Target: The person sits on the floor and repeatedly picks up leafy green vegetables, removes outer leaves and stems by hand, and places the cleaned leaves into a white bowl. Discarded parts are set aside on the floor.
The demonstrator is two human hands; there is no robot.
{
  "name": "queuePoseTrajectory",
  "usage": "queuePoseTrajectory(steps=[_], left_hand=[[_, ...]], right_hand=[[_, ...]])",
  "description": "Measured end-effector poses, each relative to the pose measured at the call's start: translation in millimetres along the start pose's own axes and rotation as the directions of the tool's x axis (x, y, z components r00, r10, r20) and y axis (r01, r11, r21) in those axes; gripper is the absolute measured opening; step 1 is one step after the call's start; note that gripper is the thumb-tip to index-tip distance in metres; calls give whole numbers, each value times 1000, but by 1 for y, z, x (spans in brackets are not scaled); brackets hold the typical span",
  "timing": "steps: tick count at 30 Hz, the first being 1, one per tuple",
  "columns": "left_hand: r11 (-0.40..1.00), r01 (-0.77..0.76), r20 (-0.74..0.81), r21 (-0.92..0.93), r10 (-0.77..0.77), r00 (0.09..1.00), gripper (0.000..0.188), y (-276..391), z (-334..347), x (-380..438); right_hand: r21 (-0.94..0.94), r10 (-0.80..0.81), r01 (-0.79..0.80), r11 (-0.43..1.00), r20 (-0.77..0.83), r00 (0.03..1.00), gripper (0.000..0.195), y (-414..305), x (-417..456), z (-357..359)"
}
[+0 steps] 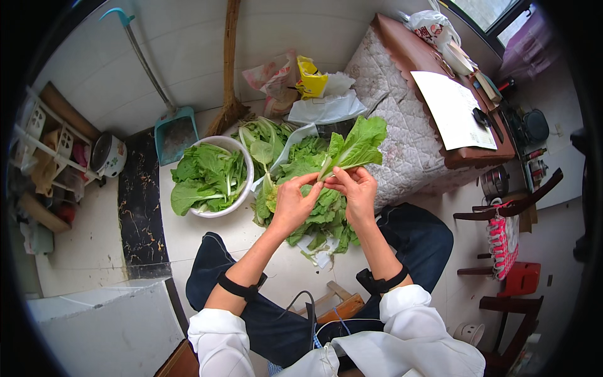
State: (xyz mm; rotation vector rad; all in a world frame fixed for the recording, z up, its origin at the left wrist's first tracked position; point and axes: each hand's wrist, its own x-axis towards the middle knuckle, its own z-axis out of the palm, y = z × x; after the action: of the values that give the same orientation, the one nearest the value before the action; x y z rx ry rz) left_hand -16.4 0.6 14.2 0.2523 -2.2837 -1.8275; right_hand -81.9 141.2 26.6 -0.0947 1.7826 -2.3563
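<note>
Before my chest, both hands hold a small bunch of leafy greens (355, 146) by its pale stem end, with the leaves pointing up and right. My left hand (297, 200) pinches the base between thumb and fingers. Close beside it, my right hand (355, 191) grips the stems with thumb and bent fingers. Beneath them lies a heap of loose green leaves (330, 217) on the floor, some on a pale plastic bag. To the left, a white plastic basin (248, 184) holds more leaves. Further greens (266, 134) lie behind the basin.
A blue dustpan (176, 134) and a straw broom (231, 106) lean at the wall. Plastic bags (327, 110) lie behind the greens. A table with a quilted cover (400, 155) stands at right. My knees flank the heap; a wooden stool (346, 306) is beneath me.
</note>
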Motion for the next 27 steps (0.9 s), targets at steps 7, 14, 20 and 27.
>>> queuePoseTrajectory(steps=[7,14,20,27], left_hand=[[992,100,47,-82,-96,994,33,7,-1,3],[995,74,-53,-68,-77,996,29,6,5,6],[914,230,-18,-335,-250,968,27,-21,1,10],[808,230,181,-542,-155,971,27,-14,1,10]], right_hand=[[-389,-339,306,869,-15,941,12,2,-12,-1],[-590,-676,695,411,314,667,19,-1,-32,4],[-462,-683,825,326,487,544,17,-14,-42,2],[-90,51,-42,995,99,994,13,4,-20,-29]])
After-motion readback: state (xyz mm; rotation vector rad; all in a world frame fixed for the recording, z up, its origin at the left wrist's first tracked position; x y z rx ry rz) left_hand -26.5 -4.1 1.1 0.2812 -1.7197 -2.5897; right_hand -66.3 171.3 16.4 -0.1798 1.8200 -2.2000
